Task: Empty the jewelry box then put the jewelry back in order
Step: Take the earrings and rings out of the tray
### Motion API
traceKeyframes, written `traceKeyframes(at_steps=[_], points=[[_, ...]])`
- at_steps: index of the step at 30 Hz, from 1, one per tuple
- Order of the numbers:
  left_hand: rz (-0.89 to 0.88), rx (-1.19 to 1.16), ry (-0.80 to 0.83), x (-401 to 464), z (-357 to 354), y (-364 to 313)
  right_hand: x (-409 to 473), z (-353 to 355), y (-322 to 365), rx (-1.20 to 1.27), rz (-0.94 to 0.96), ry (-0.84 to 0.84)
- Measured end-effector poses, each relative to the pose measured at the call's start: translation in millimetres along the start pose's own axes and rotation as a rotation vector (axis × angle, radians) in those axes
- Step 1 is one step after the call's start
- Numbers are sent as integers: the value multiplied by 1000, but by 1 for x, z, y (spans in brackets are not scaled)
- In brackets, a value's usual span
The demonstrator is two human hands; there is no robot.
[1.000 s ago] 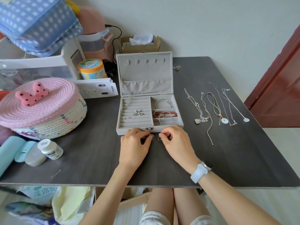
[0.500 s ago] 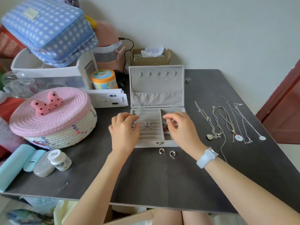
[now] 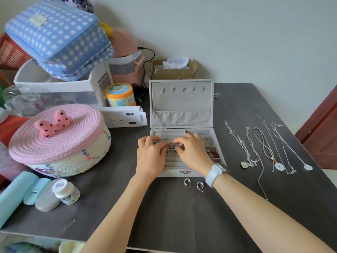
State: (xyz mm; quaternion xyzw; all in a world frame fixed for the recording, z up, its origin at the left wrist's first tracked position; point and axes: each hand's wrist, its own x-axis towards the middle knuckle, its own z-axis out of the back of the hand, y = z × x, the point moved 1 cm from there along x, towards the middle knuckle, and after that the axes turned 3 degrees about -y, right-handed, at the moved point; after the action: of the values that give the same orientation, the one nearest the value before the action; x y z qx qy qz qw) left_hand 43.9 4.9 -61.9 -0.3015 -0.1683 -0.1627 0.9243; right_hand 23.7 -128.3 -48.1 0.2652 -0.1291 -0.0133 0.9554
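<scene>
Both hands work inside the open jewelry box (image 3: 182, 114), over its ring-slot section. The left hand (image 3: 150, 157) and the right hand (image 3: 193, 154) meet with fingers curled around small silver rings (image 3: 171, 150) seated in the slots; whether either hand actually pinches a ring cannot be told, since the fingertips hide the contact. A pale watch (image 3: 216, 173) sits on the right wrist. In the box's right compartments lie a silver bangle (image 3: 205, 136) and, nearer, a red bracelet (image 3: 212, 154). Two silver hoop earrings (image 3: 193, 183) lie on the table just near of the box's clasp. Right of the box, several silver necklaces (image 3: 264, 148) are laid out in a row, well apart from the hands.

The surface is a dark grey table (image 3: 182, 216) against a pale wall (image 3: 237, 33); a reddish door (image 3: 324, 139) stands at the right. At the left are a pink-lidded woven basket (image 3: 60, 141), a white pill bottle (image 3: 65, 191) and a blue checked bag (image 3: 58, 37); a cardboard box (image 3: 173, 69) sits far behind the jewelry box.

Compared with half a second ago, both hands have closed in from the box's sides to its ring slots; the earrings are unmoved.
</scene>
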Motion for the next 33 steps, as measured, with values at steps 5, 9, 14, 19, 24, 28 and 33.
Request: traceKeyframes(at_steps=[5,9,14,19,24,28,33], points=[[80,-28,20,1,0,0,1,-1,0,-32,1,0],[163,-37,47,3,0,-1,2,0,2,-34,-6,20],[175,1,99,8,5,-5,0,2,0,25,15,-30],[46,97,-66,6,18,-10,-13,27,-4,105,97,-183],[-260,-66,-180,-18,43,-33,-44,79,-13,122,259,-168],[-502,-86,-1,-55,45,-52,-82,108,-31,33,326,65],[-762,-50,199,-77,26,-69,-119,105,-48,-100,400,290]])
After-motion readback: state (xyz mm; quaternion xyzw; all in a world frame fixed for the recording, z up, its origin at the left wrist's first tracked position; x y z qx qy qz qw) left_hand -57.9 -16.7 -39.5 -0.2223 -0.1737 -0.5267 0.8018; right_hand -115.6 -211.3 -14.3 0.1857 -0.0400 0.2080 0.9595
